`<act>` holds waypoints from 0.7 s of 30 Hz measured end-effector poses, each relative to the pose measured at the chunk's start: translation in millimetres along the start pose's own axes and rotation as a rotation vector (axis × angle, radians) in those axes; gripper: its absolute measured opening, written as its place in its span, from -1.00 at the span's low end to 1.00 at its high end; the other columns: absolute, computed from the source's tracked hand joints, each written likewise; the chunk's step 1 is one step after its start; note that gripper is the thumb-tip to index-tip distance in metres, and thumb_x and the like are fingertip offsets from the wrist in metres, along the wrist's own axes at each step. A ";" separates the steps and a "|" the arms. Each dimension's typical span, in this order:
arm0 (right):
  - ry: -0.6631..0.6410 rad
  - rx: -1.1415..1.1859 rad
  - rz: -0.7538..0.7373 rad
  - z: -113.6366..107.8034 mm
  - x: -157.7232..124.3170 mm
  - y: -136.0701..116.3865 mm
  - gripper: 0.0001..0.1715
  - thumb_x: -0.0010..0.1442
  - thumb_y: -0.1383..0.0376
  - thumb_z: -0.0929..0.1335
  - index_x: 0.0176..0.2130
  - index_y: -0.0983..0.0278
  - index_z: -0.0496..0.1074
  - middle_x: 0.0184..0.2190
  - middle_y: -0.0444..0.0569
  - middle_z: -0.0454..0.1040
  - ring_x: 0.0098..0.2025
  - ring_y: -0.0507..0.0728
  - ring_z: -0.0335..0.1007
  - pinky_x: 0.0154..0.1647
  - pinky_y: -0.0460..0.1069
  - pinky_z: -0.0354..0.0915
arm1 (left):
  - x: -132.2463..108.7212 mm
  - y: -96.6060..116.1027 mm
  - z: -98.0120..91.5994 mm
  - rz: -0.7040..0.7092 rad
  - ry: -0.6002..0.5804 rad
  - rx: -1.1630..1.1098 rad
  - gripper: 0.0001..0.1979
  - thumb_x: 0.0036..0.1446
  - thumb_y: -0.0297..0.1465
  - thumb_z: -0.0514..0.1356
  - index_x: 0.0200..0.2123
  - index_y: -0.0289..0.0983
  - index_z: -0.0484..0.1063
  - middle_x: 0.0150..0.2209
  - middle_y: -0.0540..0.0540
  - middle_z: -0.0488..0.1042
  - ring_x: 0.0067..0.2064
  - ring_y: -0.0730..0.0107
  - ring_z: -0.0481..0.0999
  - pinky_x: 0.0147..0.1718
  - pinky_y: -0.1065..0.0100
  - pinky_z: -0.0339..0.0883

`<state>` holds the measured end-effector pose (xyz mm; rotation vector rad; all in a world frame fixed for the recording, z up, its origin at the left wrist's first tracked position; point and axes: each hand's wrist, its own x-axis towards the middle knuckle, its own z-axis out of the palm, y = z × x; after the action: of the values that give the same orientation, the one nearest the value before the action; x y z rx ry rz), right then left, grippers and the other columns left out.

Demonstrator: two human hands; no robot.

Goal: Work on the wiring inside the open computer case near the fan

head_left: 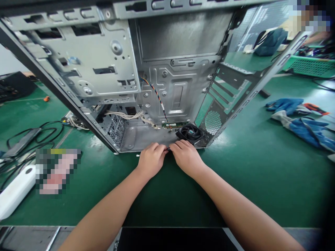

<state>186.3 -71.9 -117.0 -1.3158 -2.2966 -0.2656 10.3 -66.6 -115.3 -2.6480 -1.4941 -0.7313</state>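
An open computer case (180,97) stands on the table with its bare metal inside facing me. At its lower front edge my left hand (152,158) and my right hand (187,157) meet, fingers closed in a pinch. Between the fingertips shows a small dark piece, perhaps a cable end, too small to make out. Just behind my right hand lies a black cooling fan (190,133) on the case floor. A green memory module (175,124) rests beyond it. A multicoloured twisted cable (159,99) hangs down inside, and white wires (125,114) run along the left.
Blue and white work gloves (309,129) lie at the right, near a green basket (314,65) of parts. On the left are a power adapter (22,142) with black cables and a white elongated object (18,191). A person is partly visible at the far right.
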 end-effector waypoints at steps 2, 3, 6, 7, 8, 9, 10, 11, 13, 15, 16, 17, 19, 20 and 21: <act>-0.005 0.002 0.004 -0.8 0.2 -0.5 -0.78 0.26 0.44 0.23 -0.35 0.28 0.42 -0.42 -0.04 0.38 -0.30 0.10 0.20 -0.20 -0.02 0.07 | 0.0 0.1 -0.3 -0.003 -0.009 0.003 -0.87 0.28 -0.35 0.12 -0.27 -0.21 0.44 -0.38 -0.03 0.41 -0.30 0.36 0.45 -0.35 0.38 0.29; -0.006 0.001 0.005 -1.1 0.3 -0.7 -0.78 0.26 0.44 0.23 -0.35 0.28 0.42 -0.42 -0.04 0.38 -0.31 0.10 0.20 -0.20 -0.01 0.06 | 0.0 0.2 -0.5 -0.004 -0.011 0.002 -0.88 0.27 -0.35 0.12 -0.27 -0.21 0.44 -0.38 -0.03 0.41 -0.30 0.36 0.45 -0.35 0.38 0.29; -0.005 -0.003 0.005 -1.9 0.5 -1.2 -0.77 0.26 0.44 0.22 -0.36 0.29 0.42 -0.43 -0.04 0.39 -0.32 0.10 0.20 -0.20 -0.01 0.06 | 0.2 1.0 -1.5 -0.010 -0.018 -0.005 -0.87 0.27 -0.35 0.12 -0.27 -0.21 0.45 -0.38 -0.02 0.42 -0.31 0.36 0.46 -0.36 0.38 0.29; -0.004 -0.004 0.005 -1.9 0.5 -1.2 -0.77 0.27 0.44 0.22 -0.36 0.29 0.42 -0.43 -0.04 0.39 -0.31 0.10 0.20 -0.20 -0.02 0.06 | 0.3 1.4 -2.0 -0.013 -0.022 -0.006 -0.87 0.27 -0.35 0.12 -0.27 -0.21 0.45 -0.38 -0.02 0.42 -0.32 0.36 0.46 -0.37 0.38 0.28; -0.004 -0.005 0.006 -1.8 0.4 -1.2 -0.76 0.27 0.44 0.22 -0.36 0.29 0.41 -0.43 -0.04 0.39 -0.31 0.11 0.20 -0.20 -0.02 0.06 | 0.5 1.9 -2.5 -0.017 -0.027 -0.006 -0.87 0.27 -0.35 0.12 -0.27 -0.21 0.45 -0.38 -0.02 0.42 -0.33 0.37 0.46 -0.38 0.38 0.28; -0.004 -0.006 0.007 -1.5 0.2 -1.1 -0.77 0.27 0.43 0.22 -0.36 0.29 0.41 -0.43 -0.04 0.39 -0.31 0.11 0.20 -0.20 -0.02 0.06 | 0.7 2.4 -3.1 -0.021 -0.032 -0.004 -0.87 0.28 -0.35 0.11 -0.27 -0.21 0.45 -0.38 -0.02 0.42 -0.34 0.37 0.46 -0.38 0.38 0.28; -0.005 -0.008 0.008 -1.2 0.1 -1.0 -0.77 0.27 0.43 0.23 -0.36 0.28 0.41 -0.43 -0.04 0.38 -0.31 0.11 0.20 -0.19 -0.02 0.06 | 1.0 2.8 -3.8 -0.023 -0.036 -0.002 -0.87 0.28 -0.35 0.11 -0.28 -0.21 0.45 -0.39 -0.02 0.42 -0.35 0.37 0.46 -0.39 0.38 0.27; -0.005 -0.010 0.008 -0.9 -0.1 -0.9 -0.78 0.27 0.43 0.23 -0.36 0.28 0.41 -0.43 -0.04 0.38 -0.31 0.11 0.20 -0.19 -0.02 0.06 | 1.3 3.2 -4.4 -0.025 -0.039 0.001 -0.87 0.28 -0.36 0.11 -0.28 -0.21 0.45 -0.39 -0.02 0.42 -0.35 0.36 0.46 -0.39 0.38 0.27; -0.005 -0.013 0.008 -0.1 -0.4 -0.7 -0.78 0.27 0.43 0.23 -0.36 0.28 0.41 -0.43 -0.05 0.38 -0.30 0.10 0.20 -0.18 -0.02 0.06 | 1.7 3.8 -5.4 -0.030 -0.048 0.006 -0.86 0.28 -0.36 0.10 -0.29 -0.21 0.45 -0.39 -0.02 0.41 -0.35 0.36 0.46 -0.40 0.38 0.27; -0.007 -0.010 0.010 0.5 -0.6 -0.6 -0.78 0.27 0.43 0.23 -0.36 0.28 0.41 -0.43 -0.05 0.38 -0.30 0.10 0.20 -0.18 -0.02 0.06 | 1.8 4.1 -6.1 -0.038 -0.060 0.009 -0.85 0.28 -0.35 0.10 -0.29 -0.21 0.44 -0.38 -0.03 0.41 -0.35 0.36 0.46 -0.40 0.39 0.26; -0.008 -0.006 0.009 0.8 -0.6 -0.5 -0.78 0.27 0.43 0.23 -0.36 0.28 0.41 -0.42 -0.04 0.38 -0.30 0.10 0.20 -0.19 -0.02 0.06 | 1.9 4.2 -6.3 -0.044 -0.068 0.009 -0.85 0.28 -0.35 0.10 -0.29 -0.21 0.44 -0.38 -0.03 0.41 -0.35 0.37 0.46 -0.40 0.39 0.26; -0.011 -0.004 0.010 1.0 -0.7 -0.5 -0.78 0.27 0.43 0.23 -0.36 0.28 0.41 -0.42 -0.04 0.38 -0.30 0.10 0.20 -0.19 -0.02 0.06 | 1.8 4.3 -6.4 -0.049 -0.076 0.009 -0.85 0.28 -0.34 0.10 -0.29 -0.21 0.44 -0.38 -0.02 0.41 -0.35 0.37 0.46 -0.40 0.39 0.26; -0.021 -0.001 0.010 1.2 -0.8 -0.3 -0.78 0.27 0.42 0.23 -0.35 0.28 0.41 -0.41 -0.03 0.38 -0.30 0.10 0.20 -0.18 -0.02 0.06 | 1.6 4.4 -6.4 -0.057 -0.085 0.009 -0.85 0.29 -0.34 0.09 -0.30 -0.21 0.44 -0.38 -0.02 0.41 -0.35 0.38 0.45 -0.40 0.40 0.25; -0.023 -0.002 0.011 1.3 -0.9 -0.3 -0.79 0.27 0.42 0.23 -0.35 0.28 0.41 -0.41 -0.03 0.39 -0.29 0.11 0.20 -0.18 -0.02 0.06 | 1.5 4.4 -6.2 -0.057 -0.086 0.008 -0.84 0.29 -0.34 0.09 -0.30 -0.21 0.44 -0.37 -0.02 0.41 -0.35 0.38 0.45 -0.40 0.40 0.25; -0.025 -0.003 0.013 1.3 -1.0 -0.3 -0.79 0.27 0.42 0.23 -0.35 0.28 0.41 -0.41 -0.03 0.39 -0.29 0.11 0.20 -0.18 -0.02 0.06 | 1.4 4.2 -5.9 -0.054 -0.084 0.008 -0.84 0.29 -0.34 0.09 -0.30 -0.21 0.43 -0.37 -0.02 0.41 -0.34 0.38 0.45 -0.39 0.40 0.25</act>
<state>186.1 -72.4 -118.7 -1.3419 -2.3089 -0.2500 12.1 -69.2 -108.6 -2.6739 -1.5913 -0.6237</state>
